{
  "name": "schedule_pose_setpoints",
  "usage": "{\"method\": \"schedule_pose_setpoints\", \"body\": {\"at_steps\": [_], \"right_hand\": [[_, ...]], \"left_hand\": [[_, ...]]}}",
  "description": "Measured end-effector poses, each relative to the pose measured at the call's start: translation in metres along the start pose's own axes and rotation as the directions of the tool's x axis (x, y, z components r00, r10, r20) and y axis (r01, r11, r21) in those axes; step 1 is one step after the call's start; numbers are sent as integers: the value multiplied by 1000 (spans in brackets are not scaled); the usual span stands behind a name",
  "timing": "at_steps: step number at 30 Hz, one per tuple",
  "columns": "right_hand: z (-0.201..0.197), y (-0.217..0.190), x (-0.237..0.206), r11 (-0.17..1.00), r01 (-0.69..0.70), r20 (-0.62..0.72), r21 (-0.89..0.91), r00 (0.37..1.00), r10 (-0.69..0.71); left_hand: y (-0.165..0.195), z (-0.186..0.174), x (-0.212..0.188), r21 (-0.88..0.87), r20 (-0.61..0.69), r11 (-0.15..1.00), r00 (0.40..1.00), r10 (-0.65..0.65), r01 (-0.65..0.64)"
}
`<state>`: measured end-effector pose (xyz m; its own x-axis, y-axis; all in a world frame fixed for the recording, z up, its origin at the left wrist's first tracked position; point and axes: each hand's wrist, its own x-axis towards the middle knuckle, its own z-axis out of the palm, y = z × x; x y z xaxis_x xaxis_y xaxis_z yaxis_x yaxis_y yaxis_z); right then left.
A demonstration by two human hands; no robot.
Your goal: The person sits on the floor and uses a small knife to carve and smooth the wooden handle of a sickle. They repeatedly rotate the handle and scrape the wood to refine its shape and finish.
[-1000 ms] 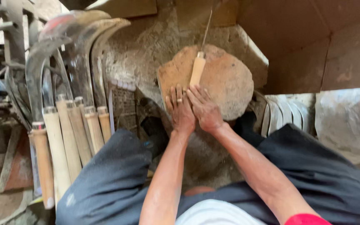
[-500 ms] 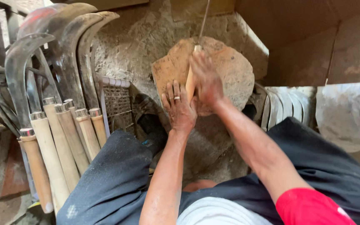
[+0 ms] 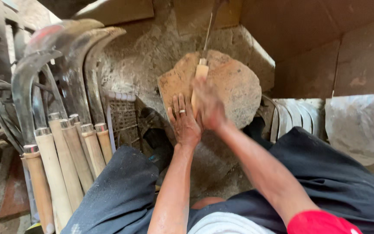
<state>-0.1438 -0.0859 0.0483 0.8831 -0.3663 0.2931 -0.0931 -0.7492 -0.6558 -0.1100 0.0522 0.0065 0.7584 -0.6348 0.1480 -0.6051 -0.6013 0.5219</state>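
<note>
A blurred right hand [image 3: 208,106] clamps a wooden-handled tool [image 3: 201,73], blade cut off at twelve o'clock, while the left hand [image 3: 183,123] lies flat, fingers apart, on a stone block [image 3: 239,86].

A rough blacksmith's or tool-maker's workshop. Shown by a row of curved sickles [image 3: 57,130] with pale wooden handles leaning at left, a worn stone block [image 3: 234,86] for working, rough earthen wall [image 3: 152,52].

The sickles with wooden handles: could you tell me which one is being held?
The one on the round stone slab: the right hand grips its pale handle. The other sickles lean untouched at the left.
</note>
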Motion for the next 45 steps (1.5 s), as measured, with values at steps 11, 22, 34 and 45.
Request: {"method": "schedule_pose_setpoints", "body": {"at_steps": [11,22,34,45], "right_hand": [[6,-2,-6,1000,23,52,7,998,-23],[6,3,-1,999,47,21,7,999,-47],[15,12,-6,1000,-3,91,-21,996,4],[10,-3,-3,999,-16,63,36,998,14]], "left_hand": [[-7,2,3,81,21,997,1000,20,-21],[-5,-1,5,13,27,1000,999,-24,24],[-15,9,0,74,53,997,998,-26,22],[-16,6,3,10,39,1000,999,-1,0]]}}
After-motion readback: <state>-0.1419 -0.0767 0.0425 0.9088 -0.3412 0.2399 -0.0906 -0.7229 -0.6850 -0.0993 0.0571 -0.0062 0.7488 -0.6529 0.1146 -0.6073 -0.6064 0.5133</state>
